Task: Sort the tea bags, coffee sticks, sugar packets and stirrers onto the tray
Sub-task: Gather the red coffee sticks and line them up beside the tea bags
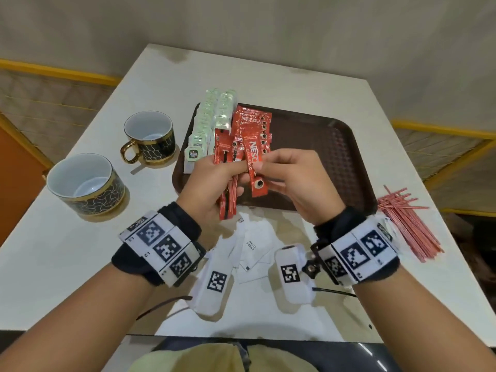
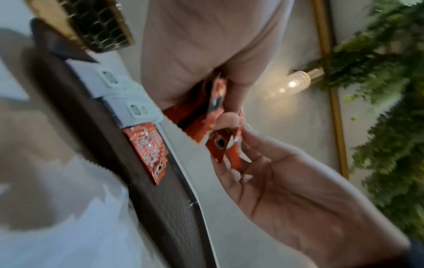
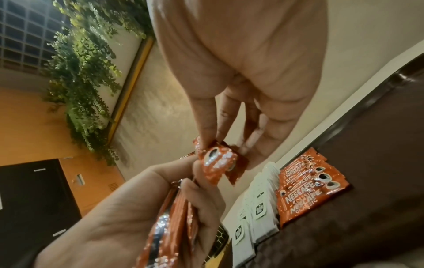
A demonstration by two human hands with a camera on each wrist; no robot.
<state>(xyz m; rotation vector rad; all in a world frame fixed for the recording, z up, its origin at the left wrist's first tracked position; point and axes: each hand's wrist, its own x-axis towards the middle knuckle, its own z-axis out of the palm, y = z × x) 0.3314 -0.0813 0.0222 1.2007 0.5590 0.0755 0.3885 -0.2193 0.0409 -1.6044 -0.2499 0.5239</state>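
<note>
The left hand point(image 1: 212, 181) grips a bundle of coffee sticks point(image 1: 228, 183) above the near edge of the tray point(image 1: 335, 157), while the right hand point(image 1: 292, 181) fingers point(image 1: 264, 163) pinch one stick point(image 1: 255, 167), probably to add it to the coffee row point(image 1: 252, 124).

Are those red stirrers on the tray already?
No, the red stirrers lie in a pile on the white table, to the right of the brown tray.

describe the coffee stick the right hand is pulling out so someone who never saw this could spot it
Start at the brown tray on the white table; both hands hover over its near edge. The left hand grips a bundle of red coffee sticks. The right hand pinches one stick from that bundle: it alone slants across, its NESCAFE lettering facing up and its printed cup nearest the person.
</note>
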